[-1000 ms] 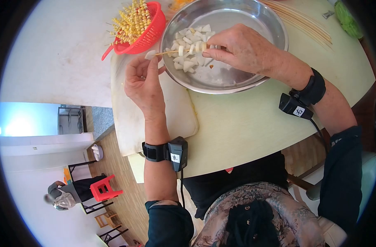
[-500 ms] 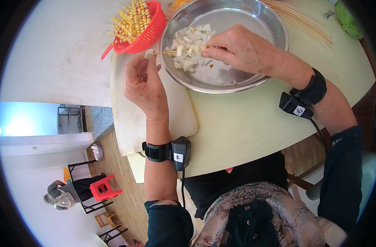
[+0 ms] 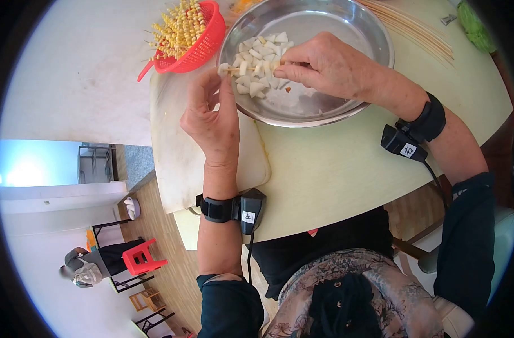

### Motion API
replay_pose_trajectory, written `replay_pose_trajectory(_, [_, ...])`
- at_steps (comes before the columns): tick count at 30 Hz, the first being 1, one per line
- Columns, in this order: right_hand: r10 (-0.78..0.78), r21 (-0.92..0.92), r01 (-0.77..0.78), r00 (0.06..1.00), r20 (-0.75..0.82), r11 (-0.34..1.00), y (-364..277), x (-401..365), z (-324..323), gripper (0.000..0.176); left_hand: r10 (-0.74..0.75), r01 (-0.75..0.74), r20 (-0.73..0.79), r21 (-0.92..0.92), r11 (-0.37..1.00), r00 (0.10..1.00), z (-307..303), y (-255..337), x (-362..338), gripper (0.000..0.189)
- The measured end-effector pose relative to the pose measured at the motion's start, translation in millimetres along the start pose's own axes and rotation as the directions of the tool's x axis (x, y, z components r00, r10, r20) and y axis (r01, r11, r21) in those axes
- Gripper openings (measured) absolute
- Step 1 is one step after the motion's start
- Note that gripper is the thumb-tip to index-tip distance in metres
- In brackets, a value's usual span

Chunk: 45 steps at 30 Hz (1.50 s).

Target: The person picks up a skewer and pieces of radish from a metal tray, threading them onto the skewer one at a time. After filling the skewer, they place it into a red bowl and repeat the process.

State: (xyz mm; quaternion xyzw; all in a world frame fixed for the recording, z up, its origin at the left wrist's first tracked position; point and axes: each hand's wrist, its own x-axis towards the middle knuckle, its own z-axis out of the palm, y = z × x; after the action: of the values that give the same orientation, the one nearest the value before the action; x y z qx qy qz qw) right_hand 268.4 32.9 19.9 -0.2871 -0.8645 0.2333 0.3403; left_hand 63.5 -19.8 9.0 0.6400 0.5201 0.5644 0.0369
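My right hand [image 3: 330,66] pinches a thin wooden skewer [image 3: 234,69] that lies level over the left part of a round steel basin [image 3: 319,115]. Several white chunks, cut like radish or a similar food, are threaded along it. At its left end, my left hand [image 3: 212,110] has thumb and fingers closed on one white chunk [image 3: 223,69], which sits at the skewer's tip. Below the skewer, a heap of loose white chunks [image 3: 257,88] covers the basin's left side. My right fingers hide the skewer's other end.
A red plastic colander [image 3: 209,45] full of loaded yellow skewers [image 3: 181,28] stands at the upper left. Bare wooden skewers [image 3: 414,31] lie right of the basin, near a green vegetable [image 3: 475,27]. A white cutting board [image 3: 248,158] lies under my left forearm. Another person [image 3: 88,267] is far left.
My left hand has moved right, bringing its white chunk from the outer end of the skewer closer to the other pieces. Less bare skewer shows between them. My right hand has barely moved.
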Motion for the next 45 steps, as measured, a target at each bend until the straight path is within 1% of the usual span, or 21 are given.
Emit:
replay_pose_trajectory(5, [-0.029, -0.042, 0.028, 0.999, -0.034, 0.999, 0.6, -0.5, 0.9, 0.032, -0.074, 0.080, 0.062, -0.110, 0.991, 0.995, -2.0, 1.5, 2.0, 0.022])
replay_pose_trajectory(7, [-0.054, -0.063, 0.051, 0.998, -0.042, 0.997, 2.0, -0.9, 2.1, 0.033, -0.137, 0.149, 0.064, -0.244, 0.958, 0.989, -1.8, 2.5, 1.9, 0.021])
replay_pose_trajectory(8, [-0.053, -0.064, 0.050, 0.998, -0.042, 0.997, 1.6, -1.0, 2.0, 0.033, -0.137, 0.149, 0.064, -0.244, 0.958, 0.988, -2.3, 2.0, 1.4, 0.021])
replay_pose_trajectory(10, [-0.009, -0.022, 0.008, 1.000, -0.011, 1.000, 0.3, -1.0, 2.0, 0.034, -0.145, 0.156, 0.093, -0.129, 0.979, 0.985, -4.2, 0.6, 0.1, 0.019])
replay_pose_trajectory(13, [-0.066, -0.061, 0.064, 0.998, -0.022, 0.996, 3.3, -1.0, 3.7, 0.034, -0.114, 0.121, 0.052, -0.155, 0.981, 0.992, 2.8, 2.9, -3.8, 0.018])
replay_pose_trajectory(17, [-0.076, -0.082, 0.073, 0.996, -0.039, 0.994, 2.1, -1.3, 4.4, 0.033, -0.109, 0.119, 0.061, -0.199, 0.973, 0.992, 2.9, 2.2, -2.9, 0.019])
replay_pose_trajectory(20, [-0.075, -0.092, 0.070, 0.996, -0.049, 0.993, 1.1, -1.9, 3.4, 0.033, -0.123, 0.144, 0.127, -0.170, 0.975, 0.984, -0.6, 5.1, -2.0, 0.020])
replay_pose_trajectory(22, [-0.042, -0.069, 0.038, 0.998, -0.053, 0.997, 1.7, -2.4, 2.8, 0.032, -0.160, 0.178, 0.167, -0.099, 0.979, 0.973, -1.7, 7.5, -0.9, 0.020])
replay_pose_trajectory(23, [-0.039, -0.071, 0.035, 0.998, -0.052, 0.997, 2.6, -2.5, 2.5, 0.032, -0.161, 0.180, 0.169, -0.102, 0.978, 0.972, -1.2, 6.2, -0.4, 0.020])
replay_pose_trajectory(25, [-0.004, -0.137, -0.014, 0.991, -0.134, 0.990, 4.9, -1.5, 1.2, 0.033, -0.115, 0.147, 0.159, -0.209, 0.967, 0.981, 0.1, 3.2, 2.1, 0.020])
replay_pose_trajectory(26, [-0.002, -0.138, -0.017, 0.991, -0.136, 0.990, 6.1, -0.2, -0.8, 0.033, -0.113, 0.147, 0.162, -0.210, 0.967, 0.980, -1.2, 3.3, 2.9, 0.020])
replay_pose_trajectory(29, [0.112, -0.116, -0.132, 0.980, -0.164, 0.984, 8.8, 2.5, -6.5, 0.036, -0.147, 0.183, 0.201, -0.176, 0.967, 0.969, -3.9, 5.2, 6.7, 0.017])
replay_pose_trajectory(31, [0.170, -0.061, -0.185, 0.966, -0.193, 0.981, 9.1, 3.0, -7.5, 0.038, -0.050, -0.001, 0.386, 0.130, 0.991, 0.921, -3.0, 9.1, 10.9, 0.017])
replay_pose_trajectory(32, [0.172, -0.059, -0.187, 0.965, -0.196, 0.981, 9.4, 3.2, -8.0, 0.038, -0.048, -0.003, 0.389, 0.130, 0.991, 0.920, -0.2, 12.9, 14.3, 0.017])
replay_pose_trajectory(34, [0.156, -0.044, -0.170, 0.961, -0.230, 0.984, 10.6, 4.4, -9.2, 0.038, 0.031, -0.273, 0.636, 0.285, 0.919, 0.771, 10.1, 18.5, 24.1, 0.016])
replay_pose_trajectory(35, [0.156, -0.044, -0.171, 0.960, -0.234, 0.984, 12.9, 5.3, -9.0, 0.038, 0.078, -0.320, 0.638, 0.274, 0.907, 0.766, 17.5, 14.4, 26.2, 0.018])
replay_pose_trajectory(37, [0.107, -0.041, -0.124, 0.950, -0.294, 0.991, 15.9, 7.0, -8.7, 0.037, 0.098, -0.370, 0.670, 0.276, 0.887, 0.736, 26.5, 11.6, 30.9, 0.018])
replay_pose_trajectory(39, [0.128, -0.032, -0.144, 0.949, -0.288, 0.989, 14.5, 6.2, -9.5, 0.037, 0.117, -0.419, 0.704, 0.273, 0.866, 0.701, 35.0, 9.3, 34.1, 0.018])
replay_pose_trajectory(41, [0.153, -0.020, -0.164, 0.949, -0.277, 0.986, 14.9, 6.1, -8.1, 0.037, 0.084, -0.449, 0.749, 0.300, 0.842, 0.657, 40.4, 5.1, 36.2, 0.020])
replay_pose_trajectory(43, [0.080, -0.053, -0.101, 0.950, -0.301, 0.993, 17.7, 6.9, -5.7, 0.038, 0.090, -0.459, 0.753, 0.298, 0.837, 0.652, 44.8, 0.6, 39.1, 0.020])
replay_pose_trajectory(45, [0.083, -0.059, -0.106, 0.951, -0.298, 0.993, 17.8, 6.1, -6.3, 0.038, 0.097, -0.469, 0.754, 0.297, 0.831, 0.649, 44.5, -2.8, 39.8, 0.020])
